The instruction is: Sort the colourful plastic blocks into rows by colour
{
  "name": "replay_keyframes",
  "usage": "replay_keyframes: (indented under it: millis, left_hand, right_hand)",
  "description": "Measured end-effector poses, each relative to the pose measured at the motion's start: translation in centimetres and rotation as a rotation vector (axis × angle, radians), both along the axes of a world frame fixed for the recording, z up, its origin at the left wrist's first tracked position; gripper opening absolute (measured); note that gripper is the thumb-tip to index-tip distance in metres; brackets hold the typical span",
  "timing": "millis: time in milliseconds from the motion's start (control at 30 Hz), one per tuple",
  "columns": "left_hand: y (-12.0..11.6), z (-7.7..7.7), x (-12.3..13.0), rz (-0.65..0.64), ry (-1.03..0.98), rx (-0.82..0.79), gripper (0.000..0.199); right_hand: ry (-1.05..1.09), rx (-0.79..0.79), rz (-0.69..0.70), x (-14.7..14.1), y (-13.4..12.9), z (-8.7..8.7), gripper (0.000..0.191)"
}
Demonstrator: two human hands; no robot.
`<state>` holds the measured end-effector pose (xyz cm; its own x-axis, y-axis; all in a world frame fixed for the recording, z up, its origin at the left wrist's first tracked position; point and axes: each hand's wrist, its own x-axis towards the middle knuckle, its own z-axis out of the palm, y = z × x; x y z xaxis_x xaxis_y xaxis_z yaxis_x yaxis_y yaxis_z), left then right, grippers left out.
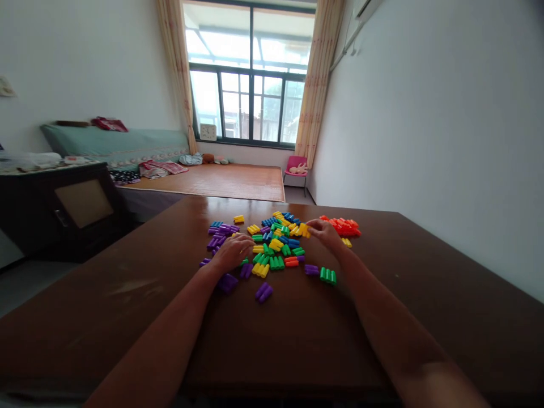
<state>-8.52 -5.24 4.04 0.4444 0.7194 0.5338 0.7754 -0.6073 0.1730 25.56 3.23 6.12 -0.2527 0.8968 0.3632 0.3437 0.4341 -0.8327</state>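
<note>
Plastic toy building blocks in several colours lie scattered on the brown table. My right hand [323,232] is closed at the right side of the heap, its thumb and fingers pinching a yellow block [305,229]. Over the left side of the heap, my left hand [233,252] reaches with loosely bent fingers, and no block shows in them. Its palm side and what lies beneath are hidden. Purple blocks [229,283] lie around it, and a yellow block [258,249] is near its fingertips. Green blocks [277,263] are mixed in the middle.
An orange-red pile of blocks [342,226] sits beyond my right hand, with a yellow block [346,242] beside it. Single purple blocks [264,292] and green blocks [328,276] lie nearer me. Past the table [140,317] stand a bed [238,178] and a pink chair [296,164].
</note>
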Motion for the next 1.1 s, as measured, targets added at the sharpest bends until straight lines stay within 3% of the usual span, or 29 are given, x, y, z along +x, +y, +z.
replay_keyframes:
  millis: [100,167,267,467,567,733,800,1000,1100]
  left_hand:
    - [0.2,0.1,-0.4,0.014,0.026,-0.027,0.024]
    - [0.2,0.0,-0.2,0.016,0.046,-0.063,0.025]
    - [0.3,-0.5,-0.2,0.019,0.055,-0.099,0.024]
    - [0.5,-0.5,-1.0,0.011,0.032,-0.112,0.026]
    - [0.3,-0.3,-1.3,0.038,0.028,-0.124,0.027]
    - [0.1,0.0,-1.2,0.064,0.038,-0.14,0.029]
    - [0.0,0.1,-1.2,0.079,0.038,-0.145,0.029]
    - [-0.1,0.3,-1.2,0.076,0.041,-0.174,0.029]
    - [-0.1,0.5,-1.2,0.069,0.046,-0.186,0.029]
  right_hand:
    - [0.011,-0.051,-0.517,7.8,1.4,-0.9,0.038]
    - [-0.108,-0.091,-0.734,11.9,1.5,-1.9,0.034]
    - [-0.228,-0.144,-0.854,15.3,1.1,-3.1,0.032]
    - [-0.506,-0.199,-0.995,15.7,1.4,-3.9,0.043]
    - [-0.51,-0.124,-0.992,15.9,1.7,-3.9,0.04]
    - [-0.467,-0.242,-0.578,16.2,1.5,-3.6,0.033]
    - [-0.491,-0.276,-0.502,16.3,1.5,-3.7,0.037]
    - [-0.569,-0.251,-0.683,16.1,2.0,-4.4,0.05]
    - [-0.57,-0.238,-0.697,16.0,2.1,-4.4,0.045]
